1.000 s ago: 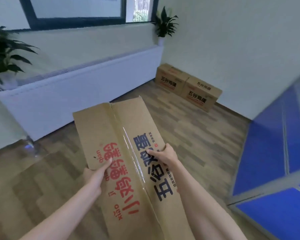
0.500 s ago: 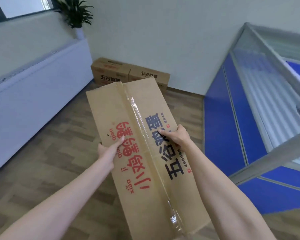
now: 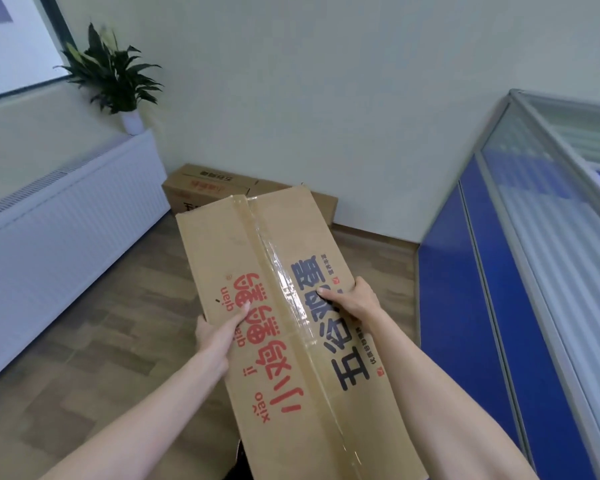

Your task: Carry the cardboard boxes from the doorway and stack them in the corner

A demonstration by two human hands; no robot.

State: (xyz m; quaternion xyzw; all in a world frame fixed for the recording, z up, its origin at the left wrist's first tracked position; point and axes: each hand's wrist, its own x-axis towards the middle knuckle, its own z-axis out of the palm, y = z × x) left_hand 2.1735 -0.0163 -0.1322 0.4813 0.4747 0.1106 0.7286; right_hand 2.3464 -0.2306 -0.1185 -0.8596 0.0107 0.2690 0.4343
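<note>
While both hands clamp the long sides of the carried cardboard box [image 3: 291,306], the left hand [image 3: 215,332] lies with its thumb flat across the red print, fingers hidden beyond the edge; the right hand [image 3: 355,299] curls over the opposite edge, thumb on the blue print. Box held just ahead of the hands, taped seam uppermost, far end tipped slightly upward.

Change over the last second: view has swung from the window side to face the corner, and the two floor boxes [image 3: 208,188] now sit straight beyond the far end of the held box, larger in frame. Judgement: carry phase nearly done; placement comes next.

Surroundings: white radiator cover [image 3: 66,230] to the left of the left hand, potted plant [image 3: 113,71] on its far end. Blue partition [image 3: 482,306] close on the right of the right hand. Wood floor [image 3: 118,323] between hands and corner shows no obstacle. The held box hides part of the stack, so alignment must be judged late.
</note>
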